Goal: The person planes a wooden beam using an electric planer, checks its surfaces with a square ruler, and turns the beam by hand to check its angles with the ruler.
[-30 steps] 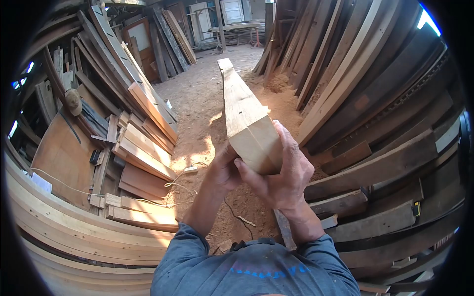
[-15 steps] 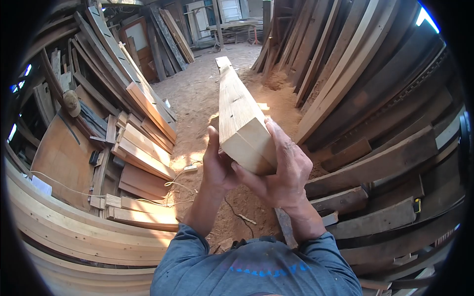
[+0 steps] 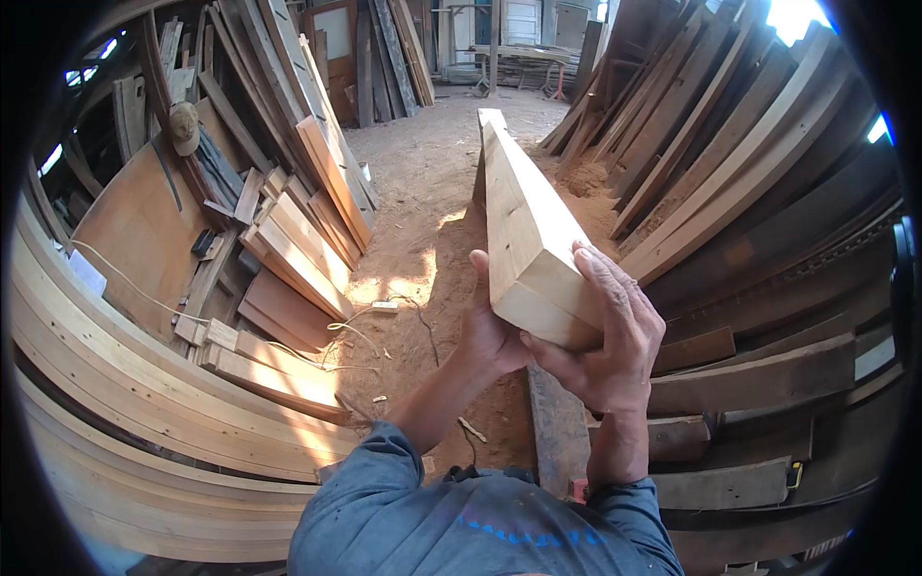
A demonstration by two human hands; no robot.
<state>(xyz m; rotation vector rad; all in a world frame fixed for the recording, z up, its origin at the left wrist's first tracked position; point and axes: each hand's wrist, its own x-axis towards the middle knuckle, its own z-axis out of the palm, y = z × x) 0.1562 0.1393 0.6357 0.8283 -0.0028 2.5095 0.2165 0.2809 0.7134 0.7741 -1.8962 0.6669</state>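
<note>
A long, pale squared timber beam (image 3: 523,240) points away from me, its sawn near end facing my chest. My left hand (image 3: 488,322) grips the lower left of that end, with the thumb up along the side and the other fingers hidden beneath. Wrapped round the right side is my right hand (image 3: 615,331), fingertips on the top edge and thumb under the end. The far end of the beam sits high over the floor, by a dark upright piece. Below my right forearm lies a dark plank (image 3: 557,437).
Leaning boards (image 3: 711,154) line the right wall, and dark planks (image 3: 759,384) lie stacked nearer. On the left are stacked pale boards (image 3: 173,413) and shorter lumber (image 3: 298,240). A power strip (image 3: 385,307) with cords lies on the dirt floor (image 3: 413,192). A work table (image 3: 519,50) stands at the back.
The beam and both hands have shifted right in view, and the beam has turned so more of its left side shows. My view has also swung, moving the surroundings.
</note>
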